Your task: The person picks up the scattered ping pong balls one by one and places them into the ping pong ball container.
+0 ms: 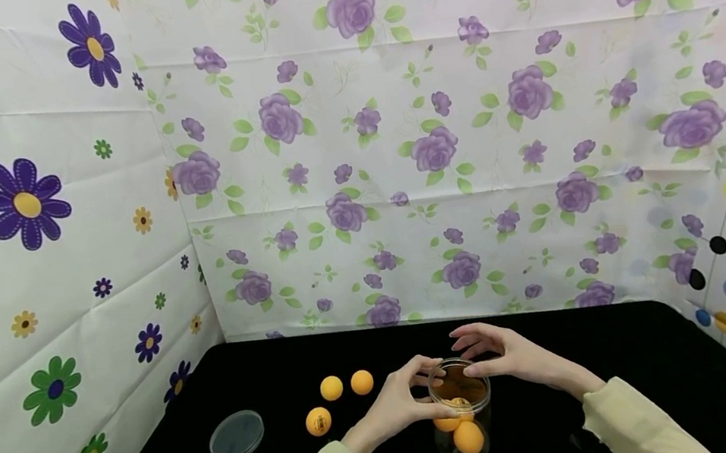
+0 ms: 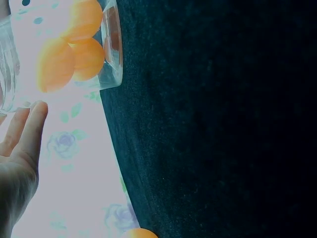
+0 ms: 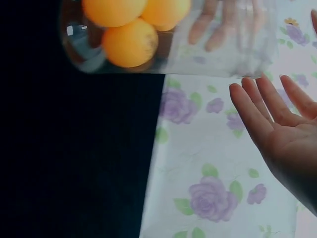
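Note:
A clear round jar point(image 1: 483, 417) stands upright on the black table, its top uncovered. Several orange balls point(image 1: 469, 438) lie in its lower part, one with dark print on it. My left hand point(image 1: 396, 402) grips the jar near its mouth, thumb across the front and fingers round the left and far side. On the opposite side, my right hand point(image 1: 518, 355) hovers with spread, relaxed fingers, its thumb right at the rim. The right wrist view shows those fingers point(image 3: 265, 94) beside the jar's upper wall, holding nothing.
Three loose orange balls, a printed one point(image 1: 318, 421) nearest me and two behind point(image 1: 331, 388), lie left of the jar. Farther left, a clear round lid point(image 1: 236, 437) lies flat on the black tabletop point(image 1: 271, 368). Flower-printed sheets point(image 1: 353, 258) enclose the table's back and sides.

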The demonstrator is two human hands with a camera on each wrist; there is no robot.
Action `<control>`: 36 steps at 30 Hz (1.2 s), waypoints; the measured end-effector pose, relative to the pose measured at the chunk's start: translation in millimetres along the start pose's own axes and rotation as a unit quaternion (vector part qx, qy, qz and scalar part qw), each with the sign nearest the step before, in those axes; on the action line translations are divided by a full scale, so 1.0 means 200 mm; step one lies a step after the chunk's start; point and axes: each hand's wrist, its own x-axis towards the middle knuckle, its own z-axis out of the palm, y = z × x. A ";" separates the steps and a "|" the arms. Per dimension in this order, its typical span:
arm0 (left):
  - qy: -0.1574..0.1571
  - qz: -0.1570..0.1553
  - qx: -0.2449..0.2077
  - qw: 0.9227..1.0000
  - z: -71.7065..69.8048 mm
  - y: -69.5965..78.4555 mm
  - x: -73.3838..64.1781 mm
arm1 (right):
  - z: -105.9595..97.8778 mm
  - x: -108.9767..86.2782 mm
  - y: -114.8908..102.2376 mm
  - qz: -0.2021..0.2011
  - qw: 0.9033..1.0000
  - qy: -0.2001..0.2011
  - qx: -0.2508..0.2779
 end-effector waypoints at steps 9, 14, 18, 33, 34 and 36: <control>0.003 0.001 0.000 1.000 0.01 0.01 0.00 | 0.01 -0.02 0.05 0.005 1.000 -0.020 0.015; -0.004 0.004 -0.005 1.000 0.00 0.08 -0.02 | 0.01 -0.02 0.07 -0.001 0.999 -0.045 0.022; -0.006 0.005 -0.002 1.000 0.00 0.15 -0.03 | 0.01 -0.02 0.08 0.000 0.998 -0.059 0.035; -0.002 0.007 0.002 1.000 0.01 0.05 -0.01 | 0.03 -0.03 0.10 0.020 0.995 -0.082 0.055; -0.001 0.007 0.004 1.000 0.01 0.03 0.00 | 0.03 -0.03 0.10 0.018 0.995 -0.083 0.054; -0.001 0.005 0.008 1.000 0.01 0.01 0.00 | 0.03 -0.03 0.10 0.015 0.995 -0.086 0.053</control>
